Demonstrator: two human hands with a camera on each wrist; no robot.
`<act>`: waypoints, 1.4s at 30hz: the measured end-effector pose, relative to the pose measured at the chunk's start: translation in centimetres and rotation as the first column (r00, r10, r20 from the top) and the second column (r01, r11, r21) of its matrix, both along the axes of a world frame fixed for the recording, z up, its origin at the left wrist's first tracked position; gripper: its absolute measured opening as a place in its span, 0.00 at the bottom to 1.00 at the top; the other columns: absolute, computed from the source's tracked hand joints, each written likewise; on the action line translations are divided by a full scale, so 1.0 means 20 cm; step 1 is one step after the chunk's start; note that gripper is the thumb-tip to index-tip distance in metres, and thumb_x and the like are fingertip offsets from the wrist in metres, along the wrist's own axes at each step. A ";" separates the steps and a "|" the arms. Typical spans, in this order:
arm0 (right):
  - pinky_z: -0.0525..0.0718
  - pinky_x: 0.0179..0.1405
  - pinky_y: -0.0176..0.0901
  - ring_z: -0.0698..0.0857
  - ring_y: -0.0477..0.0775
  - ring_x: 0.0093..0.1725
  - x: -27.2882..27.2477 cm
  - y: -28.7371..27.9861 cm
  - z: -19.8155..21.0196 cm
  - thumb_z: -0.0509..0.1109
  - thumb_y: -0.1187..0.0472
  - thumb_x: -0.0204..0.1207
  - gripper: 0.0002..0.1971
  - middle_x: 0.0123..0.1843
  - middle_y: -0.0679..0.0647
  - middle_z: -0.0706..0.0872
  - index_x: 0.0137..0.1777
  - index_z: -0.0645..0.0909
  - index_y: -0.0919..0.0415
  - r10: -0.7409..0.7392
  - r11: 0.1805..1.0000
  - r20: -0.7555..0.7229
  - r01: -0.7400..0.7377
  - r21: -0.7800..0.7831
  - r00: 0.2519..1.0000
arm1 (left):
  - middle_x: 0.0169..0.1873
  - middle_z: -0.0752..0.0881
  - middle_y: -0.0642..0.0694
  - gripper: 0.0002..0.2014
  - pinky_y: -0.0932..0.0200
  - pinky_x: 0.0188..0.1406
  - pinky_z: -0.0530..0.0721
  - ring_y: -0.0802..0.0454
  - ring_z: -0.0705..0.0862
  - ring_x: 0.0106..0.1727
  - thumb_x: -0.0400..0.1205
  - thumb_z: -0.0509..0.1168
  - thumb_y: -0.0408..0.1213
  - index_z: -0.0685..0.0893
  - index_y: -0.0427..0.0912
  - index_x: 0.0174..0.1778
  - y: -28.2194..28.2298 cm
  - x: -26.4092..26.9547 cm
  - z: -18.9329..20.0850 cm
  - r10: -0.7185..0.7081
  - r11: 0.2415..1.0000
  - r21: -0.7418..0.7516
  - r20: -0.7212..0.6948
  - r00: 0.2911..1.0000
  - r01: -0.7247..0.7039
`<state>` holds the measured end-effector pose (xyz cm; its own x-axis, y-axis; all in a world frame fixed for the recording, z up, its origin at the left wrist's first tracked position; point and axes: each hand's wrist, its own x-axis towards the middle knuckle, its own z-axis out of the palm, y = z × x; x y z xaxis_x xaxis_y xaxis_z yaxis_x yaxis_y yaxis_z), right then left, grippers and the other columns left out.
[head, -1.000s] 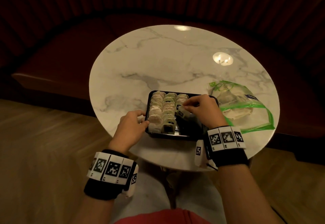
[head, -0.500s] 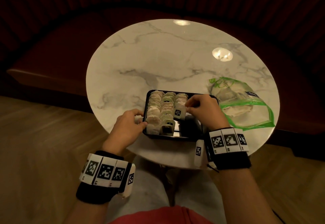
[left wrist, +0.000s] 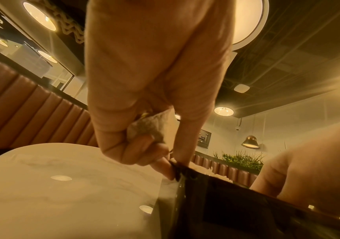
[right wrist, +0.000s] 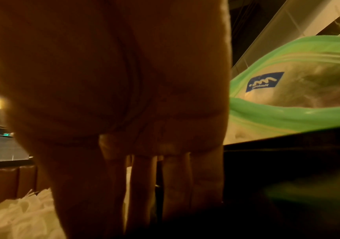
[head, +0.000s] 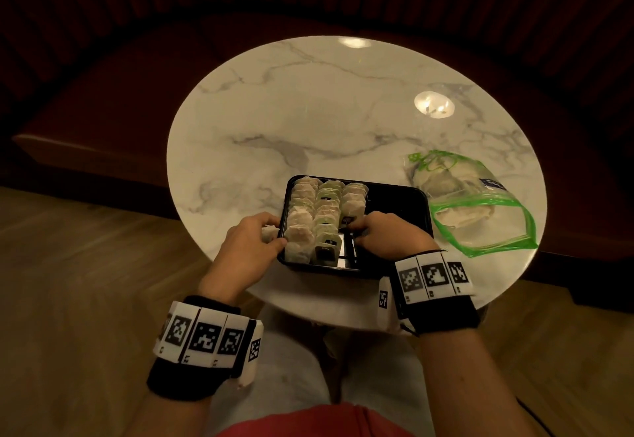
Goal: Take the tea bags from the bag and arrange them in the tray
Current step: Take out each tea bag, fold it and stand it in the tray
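Observation:
A black tray (head: 404,193) sits on the marble table, with three rows of tea bags (head: 322,217) filling its left part. My left hand (head: 278,234) is at the tray's left rim. Its curled fingers hold a tea bag (left wrist: 148,129), while thumb and forefinger touch the tray (left wrist: 226,202). My right hand (head: 362,230) reaches down inside the tray at the near end of the third row. Its fingers (right wrist: 144,177) pinch a tea bag with a black tag (head: 347,219). The right part of the tray is bare.
A clear zip bag with green edges (head: 480,210) lies right of the tray and holds more tea bags; it also fills the right wrist view as the zip bag (right wrist: 287,113). The round marble table (head: 308,110) is backed by a dark upholstered bench (head: 120,100).
My right hand has lowered its tea bag from above the third row down into the tray. The left hand has stayed at the tray's left rim.

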<state>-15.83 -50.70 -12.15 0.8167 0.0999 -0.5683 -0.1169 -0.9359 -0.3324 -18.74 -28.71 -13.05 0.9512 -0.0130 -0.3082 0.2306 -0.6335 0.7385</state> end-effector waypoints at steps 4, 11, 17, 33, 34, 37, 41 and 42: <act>0.78 0.69 0.51 0.80 0.58 0.68 -0.01 0.00 -0.01 0.62 0.62 0.82 0.21 0.70 0.56 0.82 0.74 0.77 0.48 0.019 1.000 0.002 -0.019 0.003 1.000 | 0.59 0.87 0.41 0.13 0.60 0.51 0.75 0.51 0.81 0.54 0.81 0.70 0.35 0.85 0.47 0.62 0.00 0.00 -0.01 0.000 1.000 -0.006 0.004 1.000 0.000; 0.77 0.60 0.41 0.83 0.51 0.61 -0.02 -0.03 0.07 0.65 0.59 0.83 0.15 0.62 0.52 0.86 0.67 0.83 0.51 -0.022 0.986 0.088 0.007 0.164 0.996 | 0.59 0.86 0.41 0.17 0.59 0.52 0.73 0.48 0.81 0.63 0.81 0.71 0.45 0.83 0.46 0.65 0.02 0.00 -0.01 0.033 0.998 -0.055 -0.005 0.999 -0.034; 0.84 0.58 0.43 0.86 0.44 0.50 -0.04 -0.06 0.17 0.67 0.60 0.82 0.09 0.50 0.46 0.89 0.58 0.87 0.53 -0.189 0.910 0.285 0.059 0.410 0.940 | 0.46 0.88 0.50 0.15 0.57 0.46 0.79 0.54 0.84 0.47 0.85 0.57 0.57 0.82 0.53 0.56 0.00 0.01 0.09 0.117 0.957 -0.273 0.072 0.990 -0.093; 0.75 0.38 0.30 0.78 0.34 0.32 -0.09 0.18 0.32 0.74 0.51 0.76 0.13 0.44 0.46 0.84 0.60 0.85 0.46 -0.126 0.824 0.401 -0.129 0.551 0.907 | 0.63 0.85 0.34 0.38 0.58 0.35 0.76 0.50 0.85 0.37 0.84 0.38 0.67 0.80 0.43 0.69 -0.16 -0.04 0.25 0.010 0.409 -0.883 -0.249 0.969 -0.231; 0.75 0.38 0.30 0.78 0.33 0.33 -0.09 0.18 0.32 0.74 0.50 0.76 0.13 0.44 0.44 0.83 0.60 0.85 0.47 -0.126 0.823 0.401 -0.130 0.553 0.907 | 0.62 0.86 0.35 0.37 0.57 0.36 0.76 0.50 0.85 0.38 0.84 0.38 0.67 0.80 0.44 0.68 -0.15 -0.04 0.25 0.002 0.425 -0.879 -0.241 0.971 -0.219; 0.73 0.36 0.28 0.78 0.33 0.33 -0.09 0.18 0.32 0.74 0.53 0.77 0.10 0.40 0.41 0.83 0.56 0.87 0.51 -0.135 0.803 0.395 -0.133 0.580 0.909 | 0.53 0.90 0.41 0.37 0.60 0.33 0.78 0.52 0.86 0.38 0.84 0.37 0.66 0.82 0.45 0.66 -0.15 -0.04 0.26 -0.013 0.453 -0.868 -0.237 0.971 -0.206; 0.82 0.39 0.38 0.83 0.47 0.36 -0.09 0.17 0.31 0.75 0.57 0.77 0.03 0.40 0.44 0.87 0.48 0.89 0.52 -0.214 0.739 0.369 -0.097 0.667 0.904 | 0.47 0.90 0.42 0.36 0.61 0.29 0.81 0.51 0.86 0.38 0.84 0.40 0.66 0.84 0.44 0.60 -0.15 -0.03 0.25 0.002 0.464 -0.856 -0.257 0.966 -0.229; 0.84 0.42 0.39 0.85 0.48 0.38 -0.09 0.16 0.31 0.75 0.59 0.77 0.03 0.41 0.45 0.89 0.47 0.89 0.53 -0.244 0.714 0.363 -0.087 0.695 0.899 | 0.44 0.90 0.42 0.35 0.61 0.29 0.81 0.50 0.87 0.38 0.85 0.42 0.66 0.85 0.43 0.59 -0.15 -0.03 0.25 0.011 0.465 -0.852 -0.265 0.964 -0.239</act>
